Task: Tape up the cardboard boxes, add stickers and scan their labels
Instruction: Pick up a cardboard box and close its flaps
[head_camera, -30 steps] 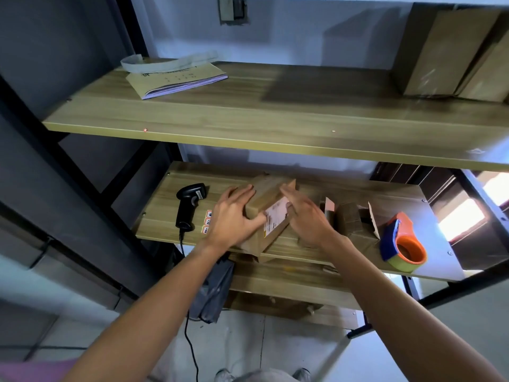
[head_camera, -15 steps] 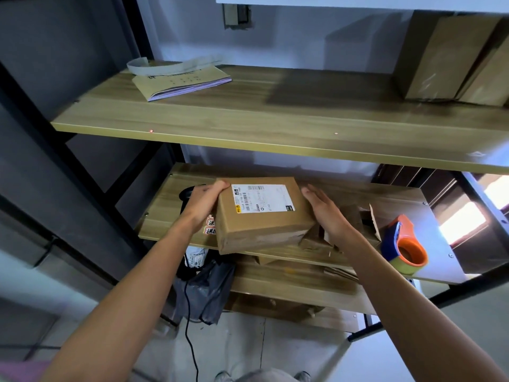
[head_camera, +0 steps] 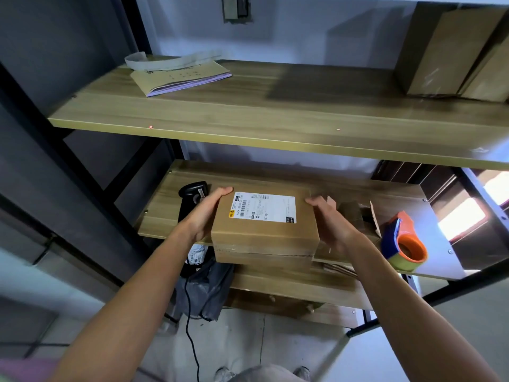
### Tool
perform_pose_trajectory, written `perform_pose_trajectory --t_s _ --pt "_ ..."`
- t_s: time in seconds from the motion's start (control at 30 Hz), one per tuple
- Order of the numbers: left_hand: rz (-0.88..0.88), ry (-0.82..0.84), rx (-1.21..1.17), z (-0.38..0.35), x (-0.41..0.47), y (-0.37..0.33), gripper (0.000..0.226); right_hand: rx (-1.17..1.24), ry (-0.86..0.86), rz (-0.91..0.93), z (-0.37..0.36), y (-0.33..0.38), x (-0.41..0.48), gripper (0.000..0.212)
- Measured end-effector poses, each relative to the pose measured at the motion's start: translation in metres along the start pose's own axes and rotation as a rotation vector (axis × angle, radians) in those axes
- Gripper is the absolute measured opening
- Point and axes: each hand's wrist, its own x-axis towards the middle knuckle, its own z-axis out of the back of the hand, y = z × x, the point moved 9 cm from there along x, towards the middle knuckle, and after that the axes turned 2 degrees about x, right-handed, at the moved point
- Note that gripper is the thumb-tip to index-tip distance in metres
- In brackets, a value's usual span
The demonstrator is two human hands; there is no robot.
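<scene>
I hold a brown cardboard box (head_camera: 264, 238) level in front of the middle shelf, its white shipping label (head_camera: 263, 207) facing up. My left hand (head_camera: 205, 216) grips the box's left side, thumb over the top edge. My right hand (head_camera: 330, 224) holds the right side the same way. Clear tape shows along the box's front face. A black barcode scanner (head_camera: 192, 193) lies on the shelf just left of my left hand. An orange and blue tape dispenser (head_camera: 405, 241) stands at the shelf's right end.
Small opened cardboard boxes (head_camera: 355, 213) sit behind my right hand. The upper shelf (head_camera: 275, 117) carries a booklet (head_camera: 181, 77) at left and tall boxes (head_camera: 446, 51) at right. A grey bag (head_camera: 203, 288) and the scanner's cable hang below the middle shelf.
The box was tilted on the shelf under my hands; I lifted it, turned the label up, and now hold it level, slightly further right and closer to me.
</scene>
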Motion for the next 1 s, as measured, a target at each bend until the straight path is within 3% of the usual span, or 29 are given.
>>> perform_pose_trajectory --t_s 0.07,0.2,0.37,0.47,0.6,0.83,1.0 --pt "-0.044 -0.046 -0.079 0.004 0.001 -0.002 0.038 0.015 -0.073 0.054 0.005 0.007 -0.002 0.033" --pt "-0.112 -0.295 -0.218 0.031 0.008 0.005 0.058 0.102 -0.271 0.2 0.021 0.021 -0.006 0.05" --pt "-0.187 -0.559 -0.214 0.031 -0.01 0.017 0.031 0.23 -0.469 0.255 0.027 0.021 -0.013 0.044" --pt "-0.195 -0.44 -0.106 0.0 -0.004 0.026 0.028 0.257 -0.511 0.268 0.018 0.013 -0.012 0.049" --pt "-0.237 -0.279 -0.014 -0.048 0.002 0.033 0.043 0.244 -0.506 0.27 -0.002 -0.004 -0.01 0.042" --pt "-0.199 -0.255 -0.03 -0.054 -0.002 0.045 0.014 0.094 -0.424 0.228 -0.024 -0.041 -0.014 0.039" --pt "-0.164 -0.244 0.023 -0.042 0.003 0.049 0.029 -0.062 -0.397 0.176 -0.03 -0.066 -0.02 0.032"
